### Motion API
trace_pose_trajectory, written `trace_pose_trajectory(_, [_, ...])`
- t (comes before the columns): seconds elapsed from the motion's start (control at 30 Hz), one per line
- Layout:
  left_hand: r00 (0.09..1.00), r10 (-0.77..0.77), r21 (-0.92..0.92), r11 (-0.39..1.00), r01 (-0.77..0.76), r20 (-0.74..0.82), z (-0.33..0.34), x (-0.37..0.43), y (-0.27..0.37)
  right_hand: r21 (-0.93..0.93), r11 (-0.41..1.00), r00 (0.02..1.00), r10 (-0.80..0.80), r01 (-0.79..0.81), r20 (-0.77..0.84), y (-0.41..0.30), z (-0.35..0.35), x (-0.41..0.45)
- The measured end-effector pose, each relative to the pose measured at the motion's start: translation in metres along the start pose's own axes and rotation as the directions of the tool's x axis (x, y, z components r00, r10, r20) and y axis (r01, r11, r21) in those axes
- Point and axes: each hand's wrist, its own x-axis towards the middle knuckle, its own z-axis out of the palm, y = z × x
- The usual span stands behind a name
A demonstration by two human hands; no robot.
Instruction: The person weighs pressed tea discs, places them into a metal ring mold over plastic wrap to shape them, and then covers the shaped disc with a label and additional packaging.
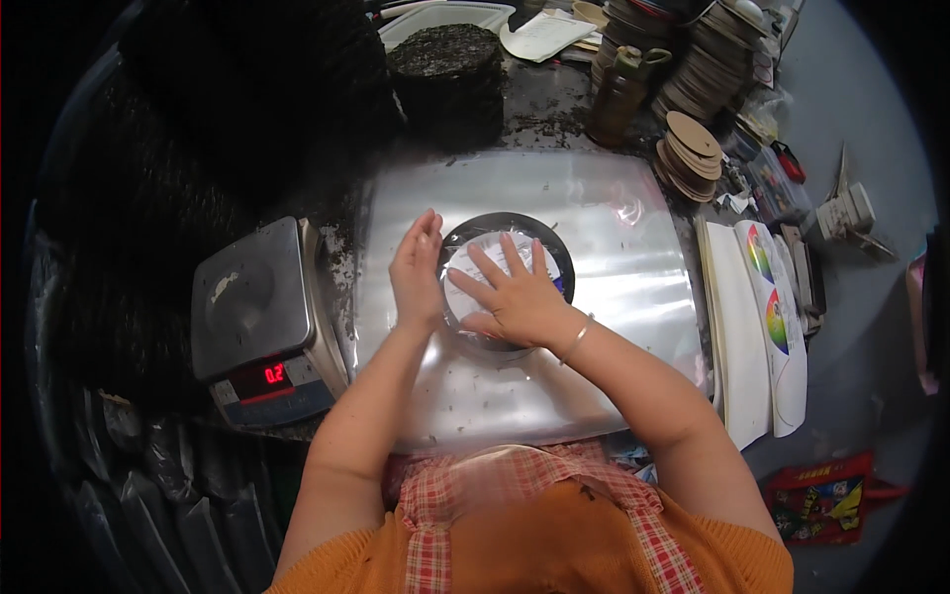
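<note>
A round dark disc wrapped in clear plastic lies on a shiny metal sheet in front of me. On top of it is a white round label that bears print. My right hand rests palm down over this label with its fingers spread. At the disc's left rim, my left hand stands on edge, palm facing inward and fingers straight and close together. Neither hand grips anything. Part of the label and the disc's near right side are hidden by my right hand and wrist.
To the left stands a digital scale with a lit display. Dark seaweed-like round stacks rise behind. A bottle, cardboard discs and a stack of paper sheets line the right side. Filled plastic bags sit lower left.
</note>
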Motion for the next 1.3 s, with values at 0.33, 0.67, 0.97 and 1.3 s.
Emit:
trace_pose_trajectory(0.33, [0.792, 0.057, 0.510, 0.736, -0.444, 0.608, 0.052, -0.001, 0.072, -0.017, 0.995, 0.974, 0.101, -0.100, 0.204, 0.005, -0.003, 0.010])
trace_pose_trajectory(0.67, [0.849, -0.471, 0.717, 0.675, 0.172, 0.239, -0.131, 0.028, 0.128, 0.890, -0.084, 0.663, 0.636, -0.449, 0.395, 0.091, 0.041, -0.050])
trace_pose_trajectory(0.97, [0.178, -0.165, 0.204, 0.160, -0.966, 0.970, -0.015, -0.144, 0.021, 0.845, -0.347, 0.904, 0.015, 0.406, -0.428, 0.064, -0.144, -0.077])
trace_pose_trajectory(1.3, [0.127, -0.171, 0.139, 0.064, -0.988, 0.977, -0.024, -0.213, -0.049, 0.035, 0.983, 0.968, -0.172, 0.181, -0.180, -0.019, 0.012, -0.015])
